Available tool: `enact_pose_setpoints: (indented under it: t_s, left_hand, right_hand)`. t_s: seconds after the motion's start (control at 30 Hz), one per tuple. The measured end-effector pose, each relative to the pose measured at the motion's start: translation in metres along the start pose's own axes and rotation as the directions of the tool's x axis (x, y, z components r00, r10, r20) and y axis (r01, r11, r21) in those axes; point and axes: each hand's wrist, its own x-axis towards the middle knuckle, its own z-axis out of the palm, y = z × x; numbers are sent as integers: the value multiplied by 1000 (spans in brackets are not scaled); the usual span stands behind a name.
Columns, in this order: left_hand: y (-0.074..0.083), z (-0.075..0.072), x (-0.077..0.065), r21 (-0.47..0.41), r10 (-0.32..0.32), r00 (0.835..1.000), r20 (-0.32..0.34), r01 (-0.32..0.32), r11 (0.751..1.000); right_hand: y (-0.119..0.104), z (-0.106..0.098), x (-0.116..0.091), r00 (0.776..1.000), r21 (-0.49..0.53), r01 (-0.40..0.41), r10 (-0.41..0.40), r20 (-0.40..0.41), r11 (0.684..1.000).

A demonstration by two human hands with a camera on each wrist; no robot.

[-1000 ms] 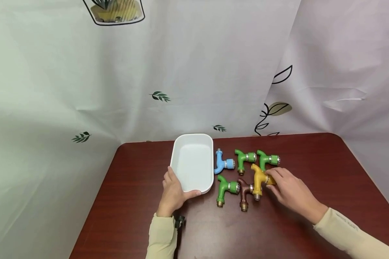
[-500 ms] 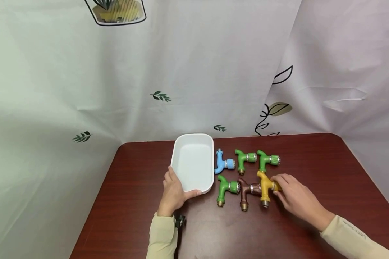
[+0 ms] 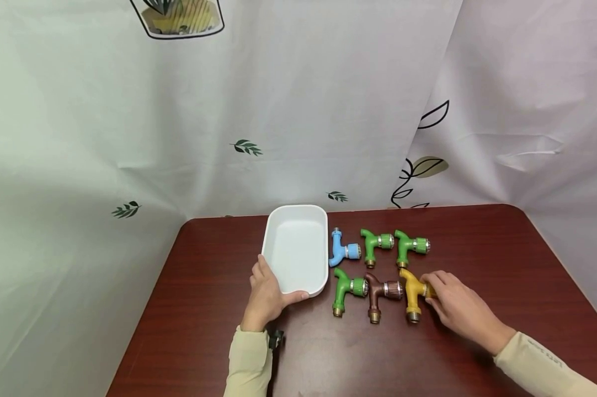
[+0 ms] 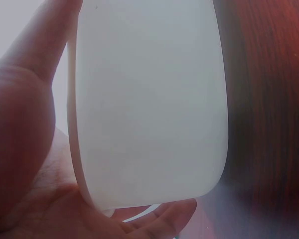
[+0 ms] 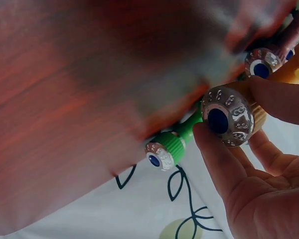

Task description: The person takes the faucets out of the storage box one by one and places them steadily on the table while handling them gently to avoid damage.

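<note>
In the head view my right hand [image 3: 461,306] pinches the knob of a yellow tap [image 3: 412,292] at the right end of the front row. The right wrist view shows thumb and fingers round that knob [image 5: 229,117], its metal cap facing the camera. My left hand [image 3: 265,298] grips the near left corner of a white plastic tray [image 3: 298,248], thumb on the front rim and fingers along the left side. Left of the yellow tap lie a brown tap [image 3: 375,295] and a green tap [image 3: 342,292].
Behind them lie a blue tap [image 3: 338,251], beside the tray's right wall, and two green taps [image 3: 370,245]. The dark red wooden table [image 3: 348,358] ends at a white patterned curtain [image 3: 298,110] at the back and sides.
My right hand has moved the yellow tap rightward and toward me, from overlapping the brown tap to a spot beside it. The left hand and tray have stayed put.
</note>
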Motion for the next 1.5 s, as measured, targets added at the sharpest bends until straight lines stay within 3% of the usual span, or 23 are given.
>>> enact_pose_setpoints:
  t_s: [0.43,0.67,1.17,1.5]
  left_hand:
    - [-2,2,1,-5,-11,1000,-1,11,1000]
    - [-1,0,1,-10,-9,1000,14,9,1000]
    - [3,-1,3,-19,-25,1000,-2,25,999]
    - [4,-2,2,-94,-97,995,14,98,991]
  right_hand:
    - [4,12,1,1000,11,20,-20,5,1000]
    - [3,12,4,999,5,3,-3,52,1000]
    - [0,10,6,999,14,-5,4,45,1000]
    - [-20,-6,28,996,90,-65,70,-63,994]
